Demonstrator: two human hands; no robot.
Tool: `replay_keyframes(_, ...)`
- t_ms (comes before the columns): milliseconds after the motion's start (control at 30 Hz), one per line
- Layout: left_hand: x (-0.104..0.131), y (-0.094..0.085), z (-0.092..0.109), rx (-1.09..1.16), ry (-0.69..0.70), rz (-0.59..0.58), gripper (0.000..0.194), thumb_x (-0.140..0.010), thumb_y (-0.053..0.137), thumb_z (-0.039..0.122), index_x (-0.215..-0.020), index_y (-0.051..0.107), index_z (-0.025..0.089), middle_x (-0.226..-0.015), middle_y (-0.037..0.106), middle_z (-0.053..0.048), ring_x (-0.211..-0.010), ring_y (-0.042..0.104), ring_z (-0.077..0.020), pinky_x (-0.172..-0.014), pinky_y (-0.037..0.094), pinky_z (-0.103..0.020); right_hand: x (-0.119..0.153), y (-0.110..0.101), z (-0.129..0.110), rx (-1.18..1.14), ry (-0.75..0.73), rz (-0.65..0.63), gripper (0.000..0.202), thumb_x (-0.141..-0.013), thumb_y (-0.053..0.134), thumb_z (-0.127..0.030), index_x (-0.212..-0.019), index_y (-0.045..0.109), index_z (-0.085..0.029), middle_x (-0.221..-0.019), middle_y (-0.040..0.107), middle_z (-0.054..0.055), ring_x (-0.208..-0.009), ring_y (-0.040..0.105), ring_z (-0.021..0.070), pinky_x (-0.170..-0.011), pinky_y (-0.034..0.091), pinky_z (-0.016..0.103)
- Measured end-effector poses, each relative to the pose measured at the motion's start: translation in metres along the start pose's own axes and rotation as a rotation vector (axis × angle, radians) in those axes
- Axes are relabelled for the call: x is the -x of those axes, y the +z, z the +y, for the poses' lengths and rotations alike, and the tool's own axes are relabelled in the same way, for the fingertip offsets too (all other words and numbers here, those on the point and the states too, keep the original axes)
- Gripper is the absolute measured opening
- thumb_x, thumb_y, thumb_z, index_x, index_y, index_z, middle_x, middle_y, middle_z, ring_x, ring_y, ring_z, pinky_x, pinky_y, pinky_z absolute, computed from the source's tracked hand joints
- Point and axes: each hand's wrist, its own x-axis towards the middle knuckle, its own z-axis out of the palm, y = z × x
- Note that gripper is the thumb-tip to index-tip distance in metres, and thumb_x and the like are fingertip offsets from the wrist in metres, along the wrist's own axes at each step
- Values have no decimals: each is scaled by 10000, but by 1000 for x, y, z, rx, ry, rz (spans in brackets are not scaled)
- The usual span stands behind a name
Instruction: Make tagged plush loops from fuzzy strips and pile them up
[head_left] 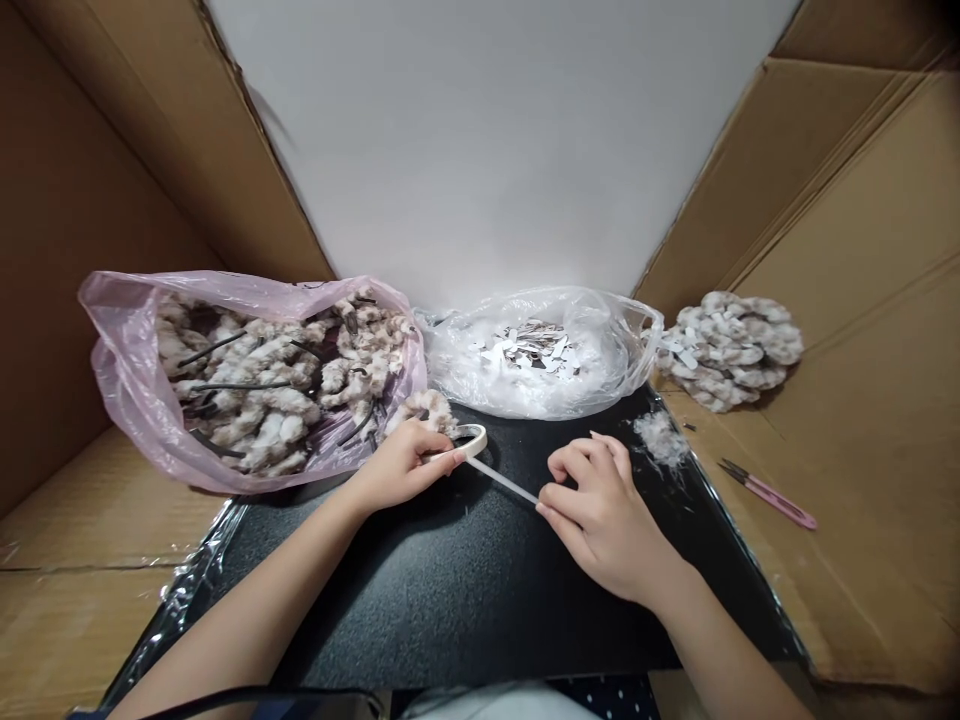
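Note:
My left hand (405, 466) grips a narrow roll of whitish tape (477, 436) above the middle of the black table. From the roll, a thin strip of tape (504, 482) runs taut down to the right. My right hand (604, 520) pinches its free end between thumb and forefinger, the other fingers curled. Just behind my left hand lies a fluffy beige-white piece (424, 408), partly covered by the hand. More such furry pieces (259, 400), with dark cord-like strips among them, fill an open pink plastic bag (124, 345) on the left.
A clear plastic bag (615, 385) holding white tags (536, 350) stands at the back. At right are a bundle of furry pieces (735, 350), a tuft of loose fluff (660, 438) and pink-handled thread snips (780, 502). Cardboard walls (862, 300) flank the black table (420, 600).

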Motion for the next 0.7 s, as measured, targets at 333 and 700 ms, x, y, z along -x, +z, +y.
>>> replay_keyframes(333, -6, -4, 12, 76, -106, -75, 452, -881, 551, 431, -580, 664, 114, -473, 520, 5, -462, 400, -78, -452, 256, -205, 24, 2, -6, 307, -233, 136, 144, -851, 525, -94, -800, 609, -199, -942, 644, 33, -1020, 448, 205, -1078, 155, 497)
replay_keyframes(700, -20, -8, 25, 51, -66, -45, 474, -874, 522, 491, -588, 647, 135, -453, 498, 18, -430, 394, -87, -439, 258, -204, 62, -17, -2, 211, -87, 218, 226, -916, 474, -153, -739, 596, -221, -796, 588, 19, -897, 473, 184, -1045, 188, 457)
